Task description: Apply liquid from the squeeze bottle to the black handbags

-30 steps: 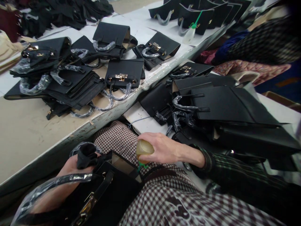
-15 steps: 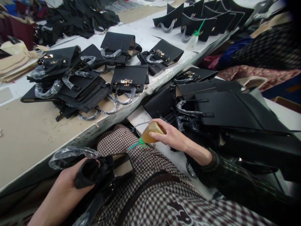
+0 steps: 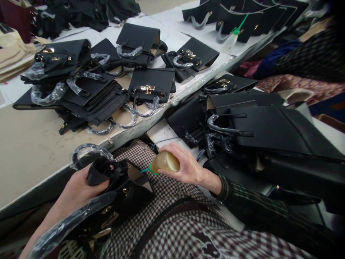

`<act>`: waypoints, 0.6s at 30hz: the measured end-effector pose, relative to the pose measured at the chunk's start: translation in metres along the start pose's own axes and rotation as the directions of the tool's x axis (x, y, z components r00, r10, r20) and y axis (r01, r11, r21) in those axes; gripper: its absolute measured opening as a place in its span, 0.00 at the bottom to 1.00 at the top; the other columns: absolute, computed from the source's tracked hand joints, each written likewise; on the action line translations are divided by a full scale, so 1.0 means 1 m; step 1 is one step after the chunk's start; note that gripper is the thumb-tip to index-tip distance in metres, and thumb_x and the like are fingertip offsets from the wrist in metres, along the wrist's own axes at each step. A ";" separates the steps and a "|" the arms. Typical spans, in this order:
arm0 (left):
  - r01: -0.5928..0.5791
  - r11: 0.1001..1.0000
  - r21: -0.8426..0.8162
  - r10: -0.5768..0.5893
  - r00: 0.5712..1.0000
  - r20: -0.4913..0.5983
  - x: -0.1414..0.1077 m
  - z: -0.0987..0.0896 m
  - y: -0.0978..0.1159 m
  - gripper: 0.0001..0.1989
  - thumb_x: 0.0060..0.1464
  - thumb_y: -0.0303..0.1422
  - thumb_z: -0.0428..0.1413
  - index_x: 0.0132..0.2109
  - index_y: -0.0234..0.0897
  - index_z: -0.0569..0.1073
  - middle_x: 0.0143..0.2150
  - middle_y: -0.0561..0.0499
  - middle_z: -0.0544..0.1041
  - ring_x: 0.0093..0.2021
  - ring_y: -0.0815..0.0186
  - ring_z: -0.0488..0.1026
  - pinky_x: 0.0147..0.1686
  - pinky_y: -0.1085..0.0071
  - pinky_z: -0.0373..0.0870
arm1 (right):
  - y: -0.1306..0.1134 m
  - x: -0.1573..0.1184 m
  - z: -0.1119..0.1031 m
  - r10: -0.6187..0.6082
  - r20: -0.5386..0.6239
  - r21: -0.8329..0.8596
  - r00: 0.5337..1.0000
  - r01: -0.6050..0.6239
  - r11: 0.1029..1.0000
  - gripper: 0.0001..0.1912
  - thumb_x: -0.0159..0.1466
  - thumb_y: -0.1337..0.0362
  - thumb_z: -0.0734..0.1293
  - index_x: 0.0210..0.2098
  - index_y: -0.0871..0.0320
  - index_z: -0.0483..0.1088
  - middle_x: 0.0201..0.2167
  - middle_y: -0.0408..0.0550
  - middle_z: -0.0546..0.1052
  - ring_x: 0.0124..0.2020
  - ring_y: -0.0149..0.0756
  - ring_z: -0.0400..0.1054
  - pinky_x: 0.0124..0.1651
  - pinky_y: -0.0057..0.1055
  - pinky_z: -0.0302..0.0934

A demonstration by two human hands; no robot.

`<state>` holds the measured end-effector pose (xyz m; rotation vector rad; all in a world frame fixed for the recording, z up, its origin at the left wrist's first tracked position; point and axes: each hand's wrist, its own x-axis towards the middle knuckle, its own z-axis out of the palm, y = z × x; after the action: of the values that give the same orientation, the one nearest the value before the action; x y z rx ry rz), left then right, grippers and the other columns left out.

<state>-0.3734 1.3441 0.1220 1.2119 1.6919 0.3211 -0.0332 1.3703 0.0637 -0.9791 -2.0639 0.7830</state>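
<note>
My left hand (image 3: 81, 187) grips bunched black material of a black bag (image 3: 132, 196) on my lap. Clear plastic wraps the bag's handles, and gold metal fittings show on its lower part. My right hand (image 3: 185, 163) is closed around a squeeze bottle (image 3: 165, 162) of amber liquid with a green cap. The bottle lies nearly sideways, its thin nozzle pointing left at the beige inside edge of the bag. Whether the tip touches the bag I cannot tell.
Several black handbags (image 3: 151, 84) lie on the table (image 3: 32, 144) ahead. Larger black bags (image 3: 272, 129) are stacked at the right. Another green-capped bottle (image 3: 230, 42) stands at the back. Patterned fabric (image 3: 288, 86) lies beyond the table edge at the right.
The bottle has moved left with my right hand, bringing its nozzle to the bag. My left hand has raised the bunched material, and more gold fittings now show. The view has shifted slightly.
</note>
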 end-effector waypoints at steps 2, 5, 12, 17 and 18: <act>0.011 1.000 -0.027 -0.011 1.000 0.006 0.000 0.000 0.000 0.28 0.50 0.47 0.64 0.52 0.32 0.76 0.45 0.47 0.83 0.44 0.55 0.77 0.46 0.62 0.72 | 0.000 0.002 0.001 -0.034 -0.007 -0.014 0.999 0.034 0.999 0.30 0.65 0.49 0.75 0.58 0.57 0.65 0.46 0.55 0.75 0.45 0.45 0.73 0.48 0.41 0.73; 0.030 0.998 -0.062 -0.032 0.999 -0.036 -0.004 0.003 0.005 0.27 0.49 0.46 0.64 0.51 0.34 0.76 0.44 0.48 0.82 0.44 0.56 0.77 0.47 0.62 0.70 | -0.001 0.002 0.002 -0.065 -0.001 -0.025 0.998 0.065 0.998 0.31 0.65 0.49 0.75 0.59 0.57 0.64 0.47 0.56 0.75 0.44 0.46 0.73 0.46 0.42 0.73; -0.009 1.000 -0.013 0.008 0.997 -0.071 -0.010 0.011 0.019 0.25 0.49 0.47 0.63 0.48 0.35 0.78 0.38 0.52 0.81 0.39 0.59 0.75 0.41 0.67 0.68 | -0.002 -0.001 0.003 0.039 0.108 -0.078 0.993 -0.031 0.996 0.27 0.67 0.50 0.73 0.57 0.58 0.65 0.45 0.55 0.74 0.40 0.45 0.73 0.41 0.42 0.72; -0.040 0.999 -0.008 0.039 0.996 -0.085 -0.014 0.012 0.021 0.23 0.50 0.45 0.63 0.48 0.34 0.79 0.36 0.55 0.83 0.37 0.63 0.77 0.39 0.71 0.71 | 0.002 -0.004 0.006 0.115 0.189 -0.066 0.975 -0.105 0.992 0.27 0.66 0.52 0.74 0.56 0.59 0.66 0.46 0.56 0.74 0.42 0.46 0.72 0.45 0.43 0.72; -0.056 0.998 0.000 0.056 0.994 -0.090 -0.016 0.012 0.019 0.22 0.50 0.45 0.63 0.48 0.34 0.80 0.38 0.55 0.84 0.37 0.63 0.78 0.39 0.72 0.72 | 0.002 -0.004 0.007 0.126 0.196 -0.065 0.972 -0.115 0.991 0.27 0.66 0.52 0.74 0.56 0.59 0.67 0.46 0.56 0.74 0.42 0.46 0.72 0.45 0.43 0.71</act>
<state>-0.3524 1.3361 0.1377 1.2614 1.7357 0.4176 -0.0356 1.3666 0.0567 -1.1028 -2.2224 0.9265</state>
